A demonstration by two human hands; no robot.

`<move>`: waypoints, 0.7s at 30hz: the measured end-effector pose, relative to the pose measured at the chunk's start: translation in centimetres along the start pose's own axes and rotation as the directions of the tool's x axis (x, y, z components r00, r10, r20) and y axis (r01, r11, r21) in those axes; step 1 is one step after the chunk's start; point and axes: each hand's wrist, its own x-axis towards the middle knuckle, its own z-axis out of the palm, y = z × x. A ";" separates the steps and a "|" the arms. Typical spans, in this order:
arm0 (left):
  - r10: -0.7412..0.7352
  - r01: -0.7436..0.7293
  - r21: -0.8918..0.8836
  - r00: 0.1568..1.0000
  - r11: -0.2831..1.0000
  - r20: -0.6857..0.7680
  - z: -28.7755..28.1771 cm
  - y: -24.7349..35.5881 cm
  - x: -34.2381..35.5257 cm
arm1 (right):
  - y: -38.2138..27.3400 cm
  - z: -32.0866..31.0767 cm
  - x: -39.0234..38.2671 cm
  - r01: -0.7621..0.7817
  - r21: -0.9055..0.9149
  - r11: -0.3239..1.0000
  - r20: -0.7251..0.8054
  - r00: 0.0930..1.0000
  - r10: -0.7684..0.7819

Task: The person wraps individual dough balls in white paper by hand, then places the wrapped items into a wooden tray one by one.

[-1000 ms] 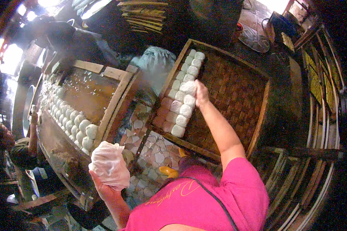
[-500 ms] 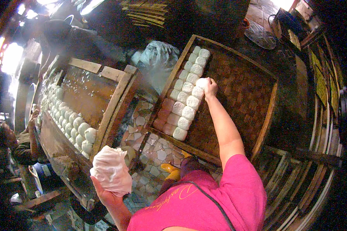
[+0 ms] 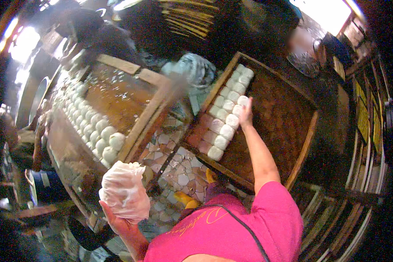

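Observation:
In my left hand (image 3: 118, 222), held low at the left, is a bunched stack of damp white cloths (image 3: 125, 192). My right arm reaches over a wooden tray (image 3: 288, 118) with a brown woven base. My right hand (image 3: 246, 117) grips the right side of a white tofu block (image 3: 243, 101) in the outer row, its fingers stretched along the block's edge. Several rounded square blocks (image 3: 227, 131) sit close together in rows down the tray's left side. Part of the grip is hidden behind the hand.
Left of me a wooden-edged table (image 3: 126, 102) bears many round white lumps (image 3: 94, 122). Another person's arm (image 3: 40, 139) is at its far left, with dark figures beyond. A pale plastic bag (image 3: 190, 70) lies between table and tray. Wooden racks (image 3: 336, 222) stand at right.
The view has shifted, so tray and table sit lower and further right. My right hand has lowered the tofu block into the outer row. My left hand still holds the cloths.

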 end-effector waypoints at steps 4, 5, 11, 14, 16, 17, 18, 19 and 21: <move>0.146 -0.160 -0.117 0.982 0.980 -0.119 -6.4 3.1 -2.1 | -7.1 1.7 -1.6 0.218 -0.076 0.973 -0.122 0.967 -0.226; 0.160 -0.173 -0.113 0.980 0.978 -0.118 -8.1 4.3 -3.4 | -14.0 4.3 -4.1 0.148 0.043 0.988 0.023 0.989 -0.149; 0.310 -0.346 -0.216 0.932 0.913 -0.186 -16.6 10.3 -7.6 | -45.4 13.9 -20.2 0.491 0.507 0.709 0.426 0.572 -0.701; 0.369 -0.430 -0.259 0.895 0.865 -0.251 -22.5 12.2 -11.3 | -55.6 21.5 -29.1 0.502 0.801 0.324 0.394 -0.036 -0.918; 0.457 -0.537 -0.247 0.831 0.807 -0.317 -26.0 12.8 -12.9 | -60.7 27.8 -35.3 0.497 0.846 0.193 0.395 -0.341 -0.853; 0.488 -0.576 -0.232 0.802 0.784 -0.344 -27.7 13.1 -13.8 | -61.3 32.4 -37.9 0.504 0.818 0.278 0.511 -0.416 -0.752; 0.484 -0.609 -0.273 0.775 0.745 -0.407 -30.0 12.7 -15.4 | -63.2 35.8 -41.2 0.508 0.808 0.300 0.561 -0.503 -0.658; 0.496 -0.635 -0.255 0.747 0.729 -0.442 -30.8 12.7 -15.8 | -62.3 41.9 -42.2 0.433 0.873 0.225 0.461 -0.580 -0.671; 0.525 -0.698 -0.191 0.664 0.690 -0.533 -31.8 13.1 -17.6 | -61.2 50.7 -44.9 0.565 0.786 0.251 0.604 -0.614 -0.509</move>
